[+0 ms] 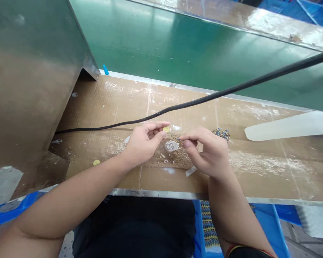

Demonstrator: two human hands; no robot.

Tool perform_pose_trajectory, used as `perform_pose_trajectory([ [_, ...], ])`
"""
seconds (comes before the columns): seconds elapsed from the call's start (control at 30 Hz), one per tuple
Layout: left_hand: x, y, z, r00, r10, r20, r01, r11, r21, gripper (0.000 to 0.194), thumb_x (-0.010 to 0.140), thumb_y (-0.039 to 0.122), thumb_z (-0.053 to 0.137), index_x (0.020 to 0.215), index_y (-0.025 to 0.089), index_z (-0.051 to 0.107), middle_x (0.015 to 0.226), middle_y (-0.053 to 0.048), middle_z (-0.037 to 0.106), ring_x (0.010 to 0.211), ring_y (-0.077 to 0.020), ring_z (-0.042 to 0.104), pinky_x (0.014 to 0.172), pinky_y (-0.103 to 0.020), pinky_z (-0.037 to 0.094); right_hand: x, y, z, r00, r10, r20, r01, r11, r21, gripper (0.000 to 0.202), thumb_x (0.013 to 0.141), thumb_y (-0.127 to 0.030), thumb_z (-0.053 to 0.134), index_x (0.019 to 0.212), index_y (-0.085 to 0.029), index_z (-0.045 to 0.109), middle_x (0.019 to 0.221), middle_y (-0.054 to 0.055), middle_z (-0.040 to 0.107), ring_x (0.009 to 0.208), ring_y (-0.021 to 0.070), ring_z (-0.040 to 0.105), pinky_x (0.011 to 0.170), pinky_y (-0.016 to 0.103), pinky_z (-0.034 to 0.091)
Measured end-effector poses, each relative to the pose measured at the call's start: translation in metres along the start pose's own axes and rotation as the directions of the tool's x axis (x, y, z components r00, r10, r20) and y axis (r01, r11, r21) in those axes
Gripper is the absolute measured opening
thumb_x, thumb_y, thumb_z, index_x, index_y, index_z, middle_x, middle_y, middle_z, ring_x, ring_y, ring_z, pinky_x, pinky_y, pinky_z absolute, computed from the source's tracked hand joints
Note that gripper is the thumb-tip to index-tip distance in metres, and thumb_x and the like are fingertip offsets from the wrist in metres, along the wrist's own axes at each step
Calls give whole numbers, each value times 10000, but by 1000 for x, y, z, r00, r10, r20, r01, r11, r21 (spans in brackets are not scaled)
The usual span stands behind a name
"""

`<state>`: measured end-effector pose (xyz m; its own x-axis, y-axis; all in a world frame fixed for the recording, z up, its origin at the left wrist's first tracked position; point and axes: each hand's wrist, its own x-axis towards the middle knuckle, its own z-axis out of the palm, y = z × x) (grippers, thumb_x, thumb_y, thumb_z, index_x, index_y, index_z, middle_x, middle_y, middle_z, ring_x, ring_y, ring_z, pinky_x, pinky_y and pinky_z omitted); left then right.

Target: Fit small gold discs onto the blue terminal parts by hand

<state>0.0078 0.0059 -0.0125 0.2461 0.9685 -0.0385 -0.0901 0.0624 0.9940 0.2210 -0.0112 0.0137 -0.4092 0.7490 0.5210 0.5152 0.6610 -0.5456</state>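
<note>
Between the thumb and fingers of my left hand (146,141) is a small round yellow disc (166,129), pinched near its edge. My right hand (206,150) is closed in a pinch on a tiny part (178,139), too small to name, its tip just beyond the fingertips. Between and slightly below both hands, a small clear plastic piece (172,146) is fixed or resting on the worn cardboard surface (167,182). Behind my right hand lies a little pile of small metal-and-blue parts (222,134).
A black cable (177,106) crosses above the bench. A second yellow disc (96,162) lies at left, a blue cap-like piece (105,70) by the green wall (177,46). A long whitish strip (288,126) is at right. Below the edge, a blue bin (269,222) holds rows of parts.
</note>
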Motion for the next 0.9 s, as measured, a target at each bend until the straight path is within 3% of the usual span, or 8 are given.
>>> perform_pose_trajectory([
  [0.1,-1,1,0,1000,-14,-21,14,1000,-7,285,900,241,728,1167,153,775,953,-84,735,852,-149,682,780,-235,604,0,0,3,996,-16,-93,18,999,28,144,1003,-122,586,1036,-225,681,900,10,721,720,159,643,653,304,526],
  [0.27,-1,1,3,992,-112,-60,106,990,-94,275,871,254,784,1135,180,792,935,-73,744,793,-122,673,716,-194,582,1,-4,10,994,18,-109,-14,999,36,153,992,-118,597,1023,-219,706,864,6,719,676,147,634,631,296,530],
  [0.43,-1,-1,6,989,-140,-53,123,962,-242,264,833,329,853,995,131,787,836,-74,742,729,-117,693,702,-175,612,1,-9,23,969,76,-237,-43,989,141,171,991,-105,642,1078,-228,722,901,14,739,784,167,697,659,295,576],
  [0.6,-3,1,10,981,-180,-66,139,905,-403,387,755,418,948,987,141,809,866,-99,763,768,-136,734,728,-162,635,0,-9,31,966,65,-251,-22,985,170,202,992,-110,652,1139,-229,724,1037,43,771,952,207,747,810,357,641],
  [0.77,-7,7,12,984,-164,-68,112,871,-479,315,717,395,985,890,185,826,846,-67,764,779,-131,747,735,-143,640,1,-10,32,963,39,-267,10,984,179,188,1001,-105,659,1134,-216,731,1104,74,777,1038,224,754,916,387,645],
  [0.9,-8,9,12,989,-138,-53,99,881,-462,254,749,372,967,860,191,827,833,-59,763,763,-124,745,724,-134,636,2,-11,31,966,24,-259,23,984,177,204,1008,-102,649,1147,-228,730,1096,58,778,1011,211,758,880,358,652],
])
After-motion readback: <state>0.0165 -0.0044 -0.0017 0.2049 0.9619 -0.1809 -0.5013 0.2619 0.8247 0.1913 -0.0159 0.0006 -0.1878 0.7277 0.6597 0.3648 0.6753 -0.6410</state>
